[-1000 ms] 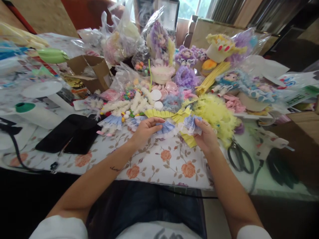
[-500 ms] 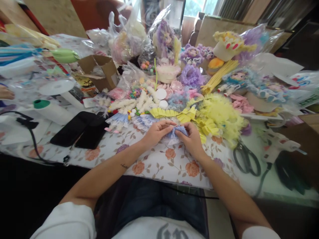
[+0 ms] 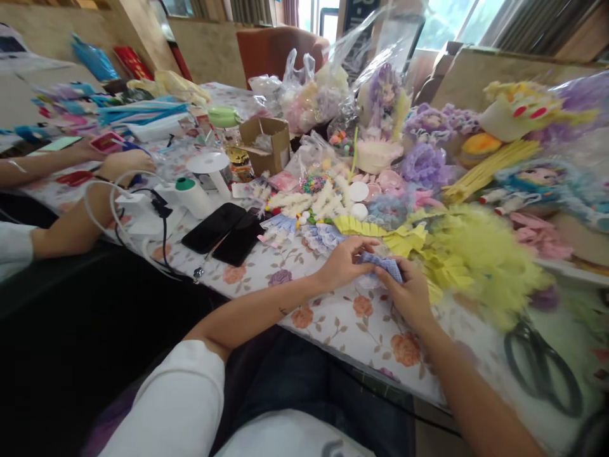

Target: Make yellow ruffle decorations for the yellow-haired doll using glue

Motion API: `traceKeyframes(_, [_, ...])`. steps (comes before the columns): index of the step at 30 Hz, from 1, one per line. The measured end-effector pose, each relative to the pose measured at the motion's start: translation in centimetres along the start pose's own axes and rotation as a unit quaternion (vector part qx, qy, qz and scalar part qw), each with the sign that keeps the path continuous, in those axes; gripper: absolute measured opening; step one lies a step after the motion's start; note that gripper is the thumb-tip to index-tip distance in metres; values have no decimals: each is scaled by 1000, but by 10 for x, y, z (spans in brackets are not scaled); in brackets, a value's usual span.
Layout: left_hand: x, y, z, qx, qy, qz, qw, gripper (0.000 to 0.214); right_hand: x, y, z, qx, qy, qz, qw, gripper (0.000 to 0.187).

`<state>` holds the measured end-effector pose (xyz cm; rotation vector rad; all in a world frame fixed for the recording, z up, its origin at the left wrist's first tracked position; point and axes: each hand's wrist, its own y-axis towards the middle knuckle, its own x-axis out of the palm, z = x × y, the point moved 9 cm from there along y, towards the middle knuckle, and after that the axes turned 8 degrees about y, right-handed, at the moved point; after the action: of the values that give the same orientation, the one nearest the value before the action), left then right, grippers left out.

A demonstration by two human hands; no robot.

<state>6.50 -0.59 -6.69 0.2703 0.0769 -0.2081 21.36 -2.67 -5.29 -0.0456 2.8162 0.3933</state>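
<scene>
Since a second ago both hands have drawn in from holding two frills apart and now meet over one, and the view has swung left, so a second person's arms show at the left edge.

Filling the frame from left to right is the table (image 3: 333,324), covered in a flowered cloth. At centre right lies a heap of yellow fluff (image 3: 480,260), with a yellow pleated ribbon (image 3: 361,225) running left from it. The other person's hand (image 3: 126,162) rests on the cloth at the upper left, near a white cable. A cardboard box (image 3: 266,143) stands open at upper centre. Two black phones (image 3: 226,231) lie side by side left of centre. Black scissors (image 3: 542,368) lie at the lower right, blurred.

Just right of centre, the left hand (image 3: 345,266) and the right hand (image 3: 409,292) face each other just above the cloth. Between them is the blue checked frill (image 3: 383,265). The left thumb and fingertips are pinched on its left edge; the right fingers are closed on its right side.
</scene>
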Motion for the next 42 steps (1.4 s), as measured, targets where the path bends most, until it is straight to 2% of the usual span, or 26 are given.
traceKeyframes(3, [8, -1, -6, -50, -14, -45, 998, 37, -9, 0, 2, -1, 1, 42, 999, 26])
traceKeyframes(6, [15, -2, -3, -38, 20, -82, 996, 30, -11, 0, 2, -12, 0, 39, 999, 25])
traceKeyframes(11, [9, -2, 9, 0, 83, -60, 995, 23, -4, -1, 2, -6, 23, -2, 1000, 27])
traceKeyframes(17, [7, -7, 14, 15, 91, -47, 995, 20, -9, -1, 3, -2, 28, 36, 999, 26])
traceKeyframes(21, [11, -11, 15, 17, 68, -38, 997, 34, -14, -1, 13, 31, 45, 56, 997, 28])
traceKeyframes(23, [6, -9, 23, 45, 78, -17, 996, 36, -19, -1, 21, 58, 77, 81, 992, 31])
traceKeyframes(25, [-18, -2, 37, 94, 94, 45, 990, 32, -24, -1, 29, 88, 114, 106, 984, 34])
traceKeyframes(26, [-41, 1, 48, 128, 107, 100, 981, 27, -25, -1, 33, 100, 129, 115, 980, 35])
traceKeyframes(27, [-70, 5, 56, 149, 129, 171, 965, 19, -26, -1, 36, 111, 141, 122, 976, 37])
traceKeyframes(29, [-145, 7, 64, 142, 166, 334, 917, 11, -26, -1, 40, 127, 159, 125, 971, 39])
traceKeyframes(31, [-214, 14, 59, 62, 236, 407, 880, 10, -23, -1, 42, 135, 172, 120, 968, 40])
traceKeyframes(33, [-271, 23, 49, -41, 364, 409, 836, 13, -19, -1, 43, 136, 176, 108, 969, 40])
traceKeyframes(35, [-310, 33, 32, -142, 468, 354, 797, 18, -15, -1, 44, 133, 169, 97, 972, 40])
traceKeyframes(36, [-324, 36, 22, -187, 489, 333, 785, 19, -14, -1, 44, 132, 165, 93, 973, 40])
traceKeyframes(38, [-340, 42, 6, -230, 496, 303, 781, 18, -13, -1, 47, 134, 162, 89, 974, 39])
traceKeyframes(42, [-350, 59, -16, -246, 462, 288, 802, 3, -14, 0, 50, 141, 167, 89, 972, 40])
